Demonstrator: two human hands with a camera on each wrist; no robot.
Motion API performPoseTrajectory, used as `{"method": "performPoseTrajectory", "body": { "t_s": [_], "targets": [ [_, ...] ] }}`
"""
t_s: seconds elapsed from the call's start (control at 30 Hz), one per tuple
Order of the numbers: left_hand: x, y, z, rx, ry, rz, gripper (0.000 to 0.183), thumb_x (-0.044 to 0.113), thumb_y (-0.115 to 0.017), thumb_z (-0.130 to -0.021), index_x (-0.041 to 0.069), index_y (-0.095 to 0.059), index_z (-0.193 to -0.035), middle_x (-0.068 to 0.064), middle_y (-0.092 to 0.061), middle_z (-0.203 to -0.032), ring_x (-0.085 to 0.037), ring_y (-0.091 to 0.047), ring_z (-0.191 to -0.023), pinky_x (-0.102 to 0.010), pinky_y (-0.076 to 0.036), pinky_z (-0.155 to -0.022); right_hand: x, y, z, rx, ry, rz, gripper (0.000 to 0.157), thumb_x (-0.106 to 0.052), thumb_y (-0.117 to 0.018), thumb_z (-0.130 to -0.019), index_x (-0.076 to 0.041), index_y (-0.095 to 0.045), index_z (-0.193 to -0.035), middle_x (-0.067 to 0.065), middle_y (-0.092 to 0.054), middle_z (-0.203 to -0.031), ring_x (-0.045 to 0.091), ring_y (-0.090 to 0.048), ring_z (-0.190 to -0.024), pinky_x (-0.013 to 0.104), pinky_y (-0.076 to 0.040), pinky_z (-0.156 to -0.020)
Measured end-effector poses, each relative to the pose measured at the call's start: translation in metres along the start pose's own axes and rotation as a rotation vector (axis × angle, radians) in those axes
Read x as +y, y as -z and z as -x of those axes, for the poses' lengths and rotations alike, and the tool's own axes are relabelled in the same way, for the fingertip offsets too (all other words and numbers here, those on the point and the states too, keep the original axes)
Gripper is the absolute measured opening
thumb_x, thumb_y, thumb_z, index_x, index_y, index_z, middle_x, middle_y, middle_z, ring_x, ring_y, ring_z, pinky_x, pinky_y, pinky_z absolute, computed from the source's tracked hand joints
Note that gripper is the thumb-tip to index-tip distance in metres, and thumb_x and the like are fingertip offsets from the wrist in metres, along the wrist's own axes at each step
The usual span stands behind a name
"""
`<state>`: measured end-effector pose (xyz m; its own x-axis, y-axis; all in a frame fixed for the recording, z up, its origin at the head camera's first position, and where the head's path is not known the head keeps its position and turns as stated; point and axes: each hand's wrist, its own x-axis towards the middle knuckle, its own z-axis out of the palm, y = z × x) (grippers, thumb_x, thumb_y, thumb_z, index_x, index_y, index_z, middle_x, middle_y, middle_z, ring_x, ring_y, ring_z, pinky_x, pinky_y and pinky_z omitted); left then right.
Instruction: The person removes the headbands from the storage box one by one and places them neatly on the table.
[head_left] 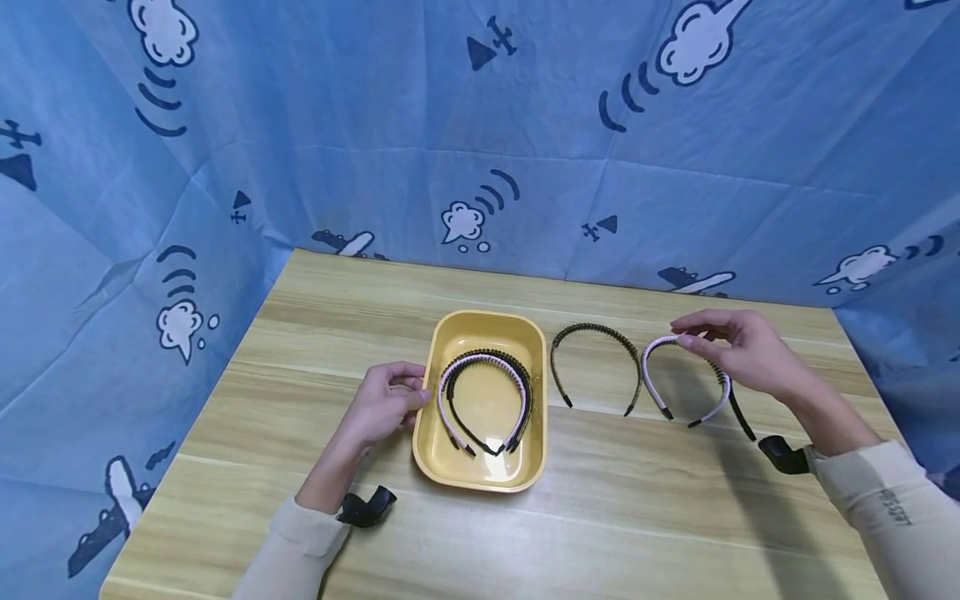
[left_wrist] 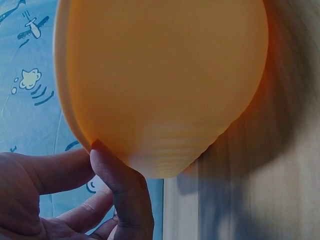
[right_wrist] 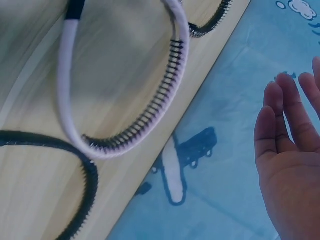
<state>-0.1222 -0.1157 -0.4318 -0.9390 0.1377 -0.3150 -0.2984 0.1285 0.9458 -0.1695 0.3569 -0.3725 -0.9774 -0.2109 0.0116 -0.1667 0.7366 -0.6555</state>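
Observation:
A yellow plastic tray (head_left: 480, 485) stands on the table, and in it lie a lilac headband (head_left: 441, 398) and dark headbands overlapping each other. My left hand (head_left: 386, 404) pinches the tray's left rim between thumb and finger, as the left wrist view also shows. My right hand (head_left: 750, 350) hovers over another lilac headband (right_wrist: 62, 85) with its fingers extended, apart from it in the right wrist view. Between the tray and that headband lies a dark headband (head_left: 596, 327) with a toothed inner edge. A black headband (head_left: 741, 417) is mostly hidden by the right hand.
The wooden table (head_left: 315, 333) bears everything. Behind it and at its sides hangs a blue printed cloth (head_left: 525, 167). A black wrist mount sits at each sleeve cuff.

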Motion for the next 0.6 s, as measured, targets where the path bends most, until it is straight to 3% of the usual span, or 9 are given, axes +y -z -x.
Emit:
{"method": "performPoseTrajectory", "body": {
  "t_s": [0.13, 0.33, 0.6],
  "targets": [
    [0.0, 0.0, -0.001, -0.001, 0.003, 0.001, 0.036, -0.008, -0.064, -0.086, -0.009, -0.059, -0.121, -0.009, -0.055, -0.093, -0.008, -0.054, -0.057, -0.02, -0.048, -0.049, -0.006, -0.003, -0.001, 0.0, 0.007, 0.006, 0.021, -0.025, -0.067, -0.094, -0.017, -0.071, -0.114, -0.003, -0.071, -0.103, 0.007, -0.064, -0.084, 0.021, -0.053, -0.064],
    [0.0, -0.001, -0.001, -0.006, 0.006, 0.005, 0.035, -0.009, -0.064, -0.086, -0.009, -0.059, -0.121, -0.009, -0.054, -0.093, -0.008, -0.053, -0.057, -0.02, -0.048, -0.049, -0.009, -0.009, -0.002, -0.016, 0.053, 0.0, 0.022, -0.02, -0.066, -0.095, -0.013, -0.07, -0.115, 0.011, -0.07, -0.103, 0.006, -0.064, -0.085, 0.018, -0.053, -0.065],
    [0.0, 0.0, -0.001, -0.006, 0.004, -0.002, 0.036, -0.009, -0.064, -0.086, -0.01, -0.059, -0.121, -0.009, -0.055, -0.094, -0.008, -0.053, -0.056, -0.02, -0.049, -0.049, -0.02, -0.017, -0.004, -0.05, 0.061, -0.01, 0.022, -0.016, -0.067, -0.095, -0.012, -0.07, -0.116, 0.006, -0.07, -0.109, 0.005, -0.064, -0.089, 0.018, -0.055, -0.07]
  ]
}}
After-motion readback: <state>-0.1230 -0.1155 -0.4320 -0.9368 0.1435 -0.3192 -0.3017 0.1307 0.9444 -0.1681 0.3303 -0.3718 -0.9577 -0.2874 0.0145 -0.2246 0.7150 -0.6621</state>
